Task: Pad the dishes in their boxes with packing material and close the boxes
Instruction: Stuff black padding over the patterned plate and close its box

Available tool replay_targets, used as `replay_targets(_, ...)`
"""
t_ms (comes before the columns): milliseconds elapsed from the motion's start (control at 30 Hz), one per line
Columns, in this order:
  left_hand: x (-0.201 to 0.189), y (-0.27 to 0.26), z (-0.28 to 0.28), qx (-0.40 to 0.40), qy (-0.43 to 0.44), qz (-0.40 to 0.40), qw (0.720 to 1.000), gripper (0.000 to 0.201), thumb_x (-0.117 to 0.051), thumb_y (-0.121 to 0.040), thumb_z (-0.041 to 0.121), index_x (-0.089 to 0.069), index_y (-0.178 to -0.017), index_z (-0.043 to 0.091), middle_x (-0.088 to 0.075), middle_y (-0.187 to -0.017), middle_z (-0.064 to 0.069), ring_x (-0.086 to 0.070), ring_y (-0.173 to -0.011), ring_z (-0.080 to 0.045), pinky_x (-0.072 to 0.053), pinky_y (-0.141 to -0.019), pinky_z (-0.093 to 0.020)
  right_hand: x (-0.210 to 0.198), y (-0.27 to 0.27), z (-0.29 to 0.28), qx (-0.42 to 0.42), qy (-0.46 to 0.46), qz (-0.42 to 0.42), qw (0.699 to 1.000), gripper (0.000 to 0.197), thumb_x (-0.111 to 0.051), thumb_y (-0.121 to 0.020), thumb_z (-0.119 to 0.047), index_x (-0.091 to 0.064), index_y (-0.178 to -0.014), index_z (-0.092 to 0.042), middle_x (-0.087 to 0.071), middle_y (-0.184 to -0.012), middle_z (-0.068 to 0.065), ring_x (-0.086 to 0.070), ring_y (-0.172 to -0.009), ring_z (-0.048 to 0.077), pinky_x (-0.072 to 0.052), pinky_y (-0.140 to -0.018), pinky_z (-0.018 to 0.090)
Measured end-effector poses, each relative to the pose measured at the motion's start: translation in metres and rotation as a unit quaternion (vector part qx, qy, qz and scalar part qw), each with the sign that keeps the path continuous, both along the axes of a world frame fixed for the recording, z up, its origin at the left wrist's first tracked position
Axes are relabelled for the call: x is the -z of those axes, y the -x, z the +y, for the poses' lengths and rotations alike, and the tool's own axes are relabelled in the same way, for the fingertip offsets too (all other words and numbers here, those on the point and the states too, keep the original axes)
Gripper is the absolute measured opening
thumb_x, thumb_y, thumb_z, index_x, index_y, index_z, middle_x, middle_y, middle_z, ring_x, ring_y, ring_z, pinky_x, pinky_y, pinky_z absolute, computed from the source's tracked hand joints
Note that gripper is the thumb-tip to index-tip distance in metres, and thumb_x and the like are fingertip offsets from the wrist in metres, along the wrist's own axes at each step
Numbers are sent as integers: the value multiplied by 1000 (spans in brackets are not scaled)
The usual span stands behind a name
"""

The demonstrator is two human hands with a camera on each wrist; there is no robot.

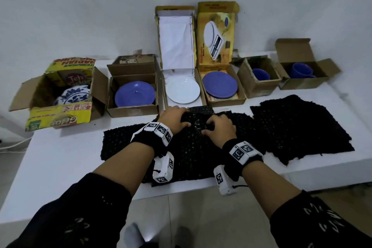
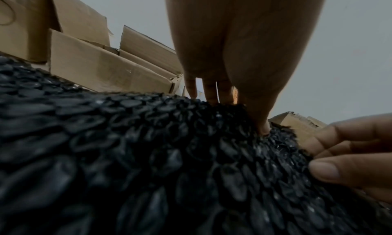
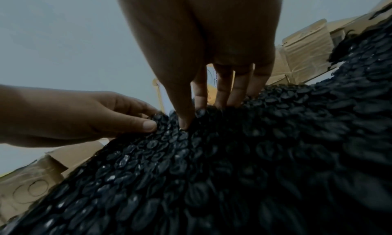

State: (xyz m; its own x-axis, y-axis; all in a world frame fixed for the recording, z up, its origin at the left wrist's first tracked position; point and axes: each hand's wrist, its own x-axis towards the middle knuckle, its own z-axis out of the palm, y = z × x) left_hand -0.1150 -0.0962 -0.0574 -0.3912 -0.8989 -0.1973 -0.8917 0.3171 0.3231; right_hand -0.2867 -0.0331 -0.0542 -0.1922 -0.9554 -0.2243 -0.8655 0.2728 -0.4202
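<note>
A black bubble wrap sheet (image 1: 191,153) lies at the table's front centre. Both hands hold its far edge, side by side. My left hand (image 1: 181,117) pinches the raised fold, thumb in front and fingers behind (image 2: 237,114). My right hand (image 1: 217,127) pinches the same fold just to the right (image 3: 206,114). Behind them stand open boxes: one with a white plate (image 1: 183,89), a yellow box with a purple plate (image 1: 219,84), a brown box with a purple plate (image 1: 134,94), and a tea box with blue patterned plates (image 1: 72,94).
A second black bubble wrap sheet (image 1: 302,127) lies to the right. Two small open brown boxes at the back right hold a blue cup (image 1: 260,74) and a blue mug (image 1: 302,70). The white table (image 1: 70,157) ends at its front edge near my forearms.
</note>
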Motion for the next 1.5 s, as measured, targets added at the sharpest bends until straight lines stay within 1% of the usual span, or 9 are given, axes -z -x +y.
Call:
replay_targets(233, -21, 2, -11, -44, -37, 179, 982, 15, -61, -89, 27, -55, -92, 14, -62, -92, -7, -56, -87, -21, -38, -71, -27, -17, -1, -12, 27, 85, -50, 995, 47, -59, -84, -54, -57, -115, -20, -52, -120, 6, -46, -117, 28, -36, -97, 44)
replay_targets(433, -51, -9, -19, -104, -23, 344, 933, 8, -52, -95, 20, -48, -94, 13, -55, -91, -6, -52, -89, -20, -40, -80, -35, -37, -19, -25, -22, 42, -197, 979, 92, -63, -67, -71, -32, -139, -21, -41, -142, 3, -42, -129, 23, -37, -105, 46)
replay_targets(600, -69, -27, -12, -132, 0, 462, 877, 8, -55, -94, 17, -49, -94, 12, -54, -86, -2, -51, -84, -14, -41, -82, -32, -65, -27, -38, -127, 50, -237, 962, 34, -68, -84, -34, -58, -106, -10, -65, -101, 6, -62, -96, 24, -48, -79, 36)
replay_targets(767, -82, -53, -5, -128, -5, 456, 881, 64, -77, -76, 24, -38, -126, 17, -47, -117, 8, -49, -106, 2, -41, -92, -14, -90, -36, -47, -183, 57, -285, 939, 21, -64, -88, -16, -62, -104, -3, -66, -100, 12, -63, -97, 27, -48, -85, 37)
replay_targets(933, -94, -75, -1, -149, -75, 476, 863, 40, -73, -80, 16, -60, -117, 11, -68, -112, -5, -64, -105, -20, -49, -98, -42, -100, -48, -59, -140, 112, -303, 936, 22, -67, -86, -27, -56, -103, -18, -61, -112, 3, -56, -110, 19, -45, -93, 34)
replay_targets(1033, -101, -88, 1, -191, -34, 500, 844, 27, -71, -83, 19, -65, -108, 12, -70, -105, -7, -67, -98, -22, -51, -94, -43, -97, -51, -62, -85, 151, -256, 951, 58, -72, -70, -57, -52, -114, -25, -54, -121, 0, -51, -114, 17, -42, -98, 39)
replay_targets(1167, -111, -108, 4, -218, -8, 559, 800, 27, -66, -87, 16, -63, -113, 9, -70, -103, -5, -67, -93, -18, -54, -85, -29, -96, -65, -61, -83, 60, -348, 932, 90, -79, -73, -40, -26, -143, -22, -36, -142, 4, -39, -128, 22, -38, -107, 41)
replay_targets(1367, -111, -163, -2, -258, 5, 574, 777, 19, -65, -87, 31, -68, -96, 15, -72, -96, -6, -68, -93, -23, -54, -88, -40, -89, -117, -76, -22, 76, -475, 876, 25, -74, -80, -15, -62, -102, -10, -66, -94, 1, -64, -94, 22, -51, -78, 27)
replay_targets(1500, -113, -213, -9, -252, -48, 552, 793, 56, -80, -68, 44, -61, -114, 17, -69, -111, -3, -65, -103, -21, -50, -95, -43, -93, -156, -90, -17, 100, -502, 859, 12, -71, -83, -21, -60, -83, -17, -66, -82, 0, -64, -79, 18, -52, -73, 29)
